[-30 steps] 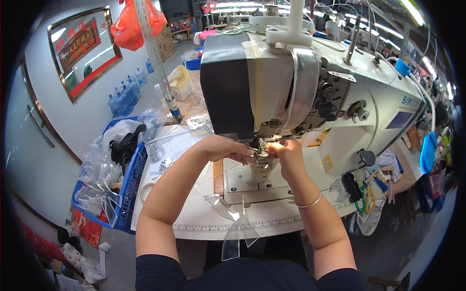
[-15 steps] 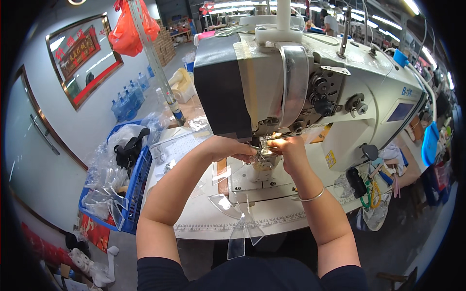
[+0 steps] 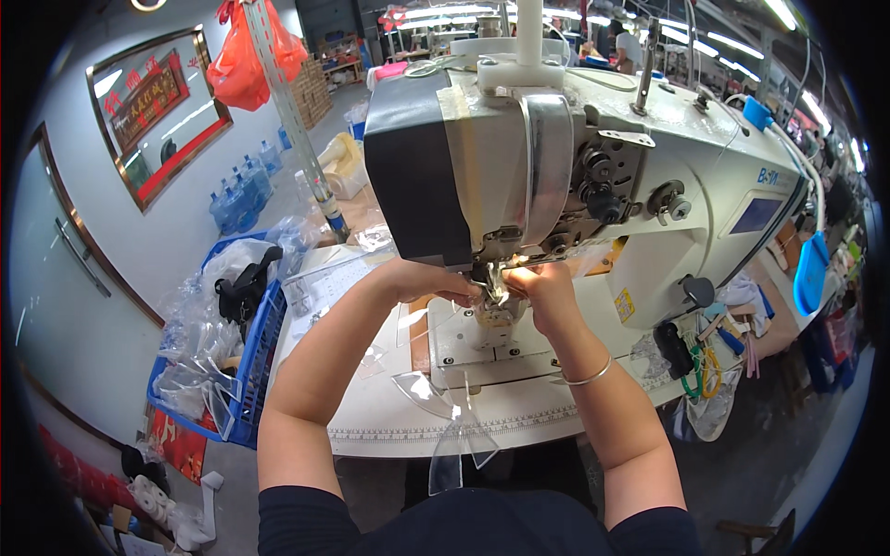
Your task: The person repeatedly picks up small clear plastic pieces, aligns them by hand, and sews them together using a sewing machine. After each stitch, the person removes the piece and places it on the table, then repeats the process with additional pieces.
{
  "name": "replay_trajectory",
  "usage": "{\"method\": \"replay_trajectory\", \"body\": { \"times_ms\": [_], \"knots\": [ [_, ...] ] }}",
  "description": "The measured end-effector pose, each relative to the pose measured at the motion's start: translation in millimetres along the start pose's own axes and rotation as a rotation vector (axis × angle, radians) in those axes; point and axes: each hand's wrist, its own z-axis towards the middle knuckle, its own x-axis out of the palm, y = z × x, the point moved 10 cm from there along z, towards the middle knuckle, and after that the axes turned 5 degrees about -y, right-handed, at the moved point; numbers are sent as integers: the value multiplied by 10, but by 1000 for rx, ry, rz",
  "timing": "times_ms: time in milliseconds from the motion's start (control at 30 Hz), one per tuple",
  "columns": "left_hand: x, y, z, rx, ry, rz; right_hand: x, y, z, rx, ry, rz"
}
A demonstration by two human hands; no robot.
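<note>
A white industrial sewing machine [image 3: 575,185] stands in front of me, its needle area brightly lit. My left hand [image 3: 438,282] is closed, with its fingertips at the left of the presser foot [image 3: 497,284]. From the right, my right hand [image 3: 545,285] reaches the same spot, fingers pinched together. Whatever lies between the fingertips is too small and glary to make out. Clear plastic pieces [image 3: 447,456] with pale edges hang over the table's front edge below the hands. Another transparent piece [image 3: 422,394] rests on the white tabletop [image 3: 371,408], left of the machine's post bed [image 3: 493,335].
A blue crate [image 3: 243,422] full of clear plastic and a black item stands at the left. Scissors with yellow and green handles [image 3: 712,371] lie at the right, near a blue hanging pad [image 3: 810,273]. A metal post [image 3: 292,111] carries a red bag [image 3: 255,60].
The view has shifted slightly, so the machine sits a little further left in the picture. Both hands remain at the presser foot, where the glint between them looks different.
</note>
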Motion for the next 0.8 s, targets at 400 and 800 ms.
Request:
{"method": "replay_trajectory", "body": {
  "times_ms": [400, 800],
  "knots": [
    [-4, 114, 92, -41, 28, -27, 33, -6, 24, 37, 90, 55],
    [-736, 1732, -1040, 207, -573, -833, -1432, -484, -1153, -376, 53, -1068]
  ]
}}
